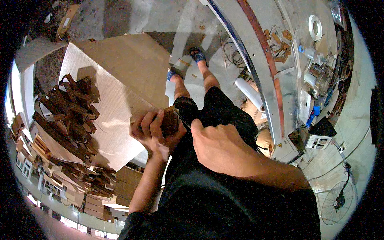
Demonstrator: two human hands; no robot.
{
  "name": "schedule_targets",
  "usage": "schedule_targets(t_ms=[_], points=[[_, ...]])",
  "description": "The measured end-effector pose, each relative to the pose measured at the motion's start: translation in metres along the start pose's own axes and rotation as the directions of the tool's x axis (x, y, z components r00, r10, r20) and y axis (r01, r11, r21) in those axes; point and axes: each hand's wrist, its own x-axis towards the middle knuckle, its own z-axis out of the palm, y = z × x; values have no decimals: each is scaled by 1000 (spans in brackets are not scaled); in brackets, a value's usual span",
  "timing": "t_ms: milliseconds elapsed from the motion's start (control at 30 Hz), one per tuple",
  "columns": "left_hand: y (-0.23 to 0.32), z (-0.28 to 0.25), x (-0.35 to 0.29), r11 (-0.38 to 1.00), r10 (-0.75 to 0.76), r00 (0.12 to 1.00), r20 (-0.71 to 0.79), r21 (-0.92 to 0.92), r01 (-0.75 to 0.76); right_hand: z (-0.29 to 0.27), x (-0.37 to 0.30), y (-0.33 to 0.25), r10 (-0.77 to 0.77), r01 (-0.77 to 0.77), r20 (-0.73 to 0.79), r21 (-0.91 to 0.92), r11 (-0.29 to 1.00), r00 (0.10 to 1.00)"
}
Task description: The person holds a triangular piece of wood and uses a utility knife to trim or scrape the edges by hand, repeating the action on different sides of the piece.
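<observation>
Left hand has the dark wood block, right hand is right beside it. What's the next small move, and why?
Probably set the small dark wood block down on the light board. The left hand grips it just past the board's near edge, over the lap, with the pile of similar dark pieces lying on that board. The right hand hides whatever it holds.
</observation>
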Motion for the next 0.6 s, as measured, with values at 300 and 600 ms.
schedule_targets(t_ms=[300, 600], points=[[2, 0, 0, 1000, -17, 1000, -26, 4, 17, 21, 4, 14, 102, -102, -1, -50, 993, 995], [6, -4, -1, 998, -66, 995, 74, 6, 65, -8, 1, 40, 256, -275, -180, -94, 957, 950]])
